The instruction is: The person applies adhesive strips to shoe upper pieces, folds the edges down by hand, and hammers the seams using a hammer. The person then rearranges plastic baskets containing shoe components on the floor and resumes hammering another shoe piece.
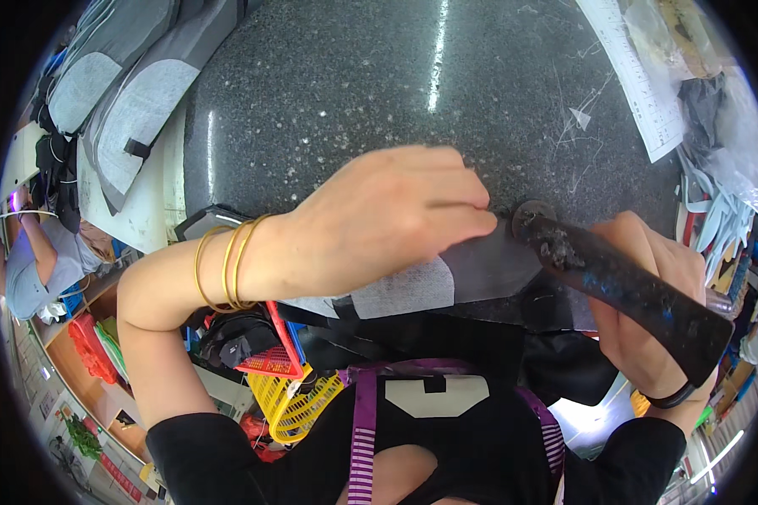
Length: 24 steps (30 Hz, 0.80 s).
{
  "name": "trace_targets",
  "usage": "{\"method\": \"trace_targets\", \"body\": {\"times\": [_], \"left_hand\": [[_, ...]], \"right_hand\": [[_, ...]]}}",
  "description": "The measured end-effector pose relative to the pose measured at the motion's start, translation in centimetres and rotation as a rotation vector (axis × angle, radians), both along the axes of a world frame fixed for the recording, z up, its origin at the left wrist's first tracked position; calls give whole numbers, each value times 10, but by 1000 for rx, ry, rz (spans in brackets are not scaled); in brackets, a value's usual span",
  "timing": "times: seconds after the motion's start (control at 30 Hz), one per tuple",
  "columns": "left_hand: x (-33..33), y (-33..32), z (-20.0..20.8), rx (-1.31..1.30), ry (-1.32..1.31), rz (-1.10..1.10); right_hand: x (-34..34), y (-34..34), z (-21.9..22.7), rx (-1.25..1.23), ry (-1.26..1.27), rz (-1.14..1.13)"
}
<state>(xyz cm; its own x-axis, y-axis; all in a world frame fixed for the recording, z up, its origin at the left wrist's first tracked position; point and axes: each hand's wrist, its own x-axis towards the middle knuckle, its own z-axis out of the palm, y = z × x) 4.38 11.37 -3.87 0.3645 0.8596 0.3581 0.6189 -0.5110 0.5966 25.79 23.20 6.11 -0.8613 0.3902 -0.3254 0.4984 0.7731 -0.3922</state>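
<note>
My left hand (396,206), with thin gold bangles (227,268) at the wrist, lies over a dark grey flat piece (493,265) at the table's near edge. Its fingers are curled together, their tips hidden from view. The piece has a light grey patch (404,289) and resembles a bag or shoe part. On the right, my right hand (644,261) is closed round a dark metal hammer (640,290); the handle is hidden. The hammer's round face (531,217) is just beside the piece, close to my left fingertips. Whether it touches the table I cannot tell.
Similar grey pieces with pale patches (143,118) are stacked at the far left of the dark stone table (354,76). A paper scale (636,80), plastic bags and pale strips (716,206) line the right. Yellow and red baskets (290,404) stand below. Another person (46,261) is at far left.
</note>
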Motion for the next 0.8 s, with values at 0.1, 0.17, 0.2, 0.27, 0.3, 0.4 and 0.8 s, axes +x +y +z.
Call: {"method": "trace_targets", "body": {"times": [0.1,0.17,0.2,0.27,0.3,0.4,0.8], "left_hand": [[8,-6,13,-23,178,3],[15,1,29,-43,270,-51],[17,4,36,-64,368,-99],[8,-2,36,-187,318,-37],[3,-6,34,-286,268,21],[-6,-27,15,-253,-68,115],[-16,-51,30,-181,247,48]], "right_hand": [[-2,16,-1,-171,94,-102],[-1,16,5,25,86,-59],[-1,19,17,13,62,22],[-17,11,9,17,-19,184],[-22,6,11,100,-55,198],[-20,11,4,47,-12,190],[-31,-14,-7,43,152,161]]}}
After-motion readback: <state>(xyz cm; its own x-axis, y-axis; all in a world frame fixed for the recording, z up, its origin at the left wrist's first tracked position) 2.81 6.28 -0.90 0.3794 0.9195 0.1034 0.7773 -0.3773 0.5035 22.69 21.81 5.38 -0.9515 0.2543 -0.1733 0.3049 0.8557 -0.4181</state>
